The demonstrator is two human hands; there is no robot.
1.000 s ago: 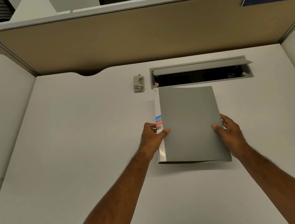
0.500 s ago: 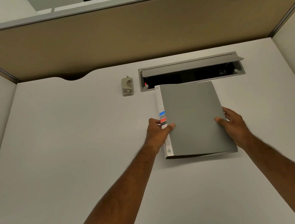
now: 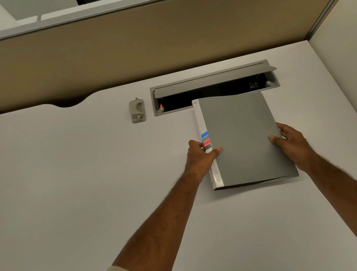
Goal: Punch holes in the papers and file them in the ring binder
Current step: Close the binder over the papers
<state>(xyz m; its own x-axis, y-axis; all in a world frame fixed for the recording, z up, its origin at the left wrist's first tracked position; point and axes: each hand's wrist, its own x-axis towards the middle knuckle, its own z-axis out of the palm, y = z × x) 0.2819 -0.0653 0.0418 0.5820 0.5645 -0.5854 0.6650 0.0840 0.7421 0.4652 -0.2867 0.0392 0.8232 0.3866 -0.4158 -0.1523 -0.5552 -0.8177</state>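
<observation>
While the binder (image 3: pixel 242 137) lies closed on the counter (image 3: pixel 67 194), long axis running away from the person, the left hand (image 3: pixel 200 158) pinches its spine and the right hand (image 3: pixel 292 141) clasps the opening edge, nearer for lifting the cover.

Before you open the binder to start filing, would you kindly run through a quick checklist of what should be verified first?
1. Left hand grips the spine of the ring binder: ok.
2. Right hand holds the binder's open edge: ok.
3. Binder lying flat on the desk: cannot tell; its near edge casts a shadow.
4. Binder clear of the cable tray: not ok; its far corner overlaps the opening.
5. Hole punch within reach, left of the tray: ok.
6. Papers to punch in view: not ok; none visible.
</observation>
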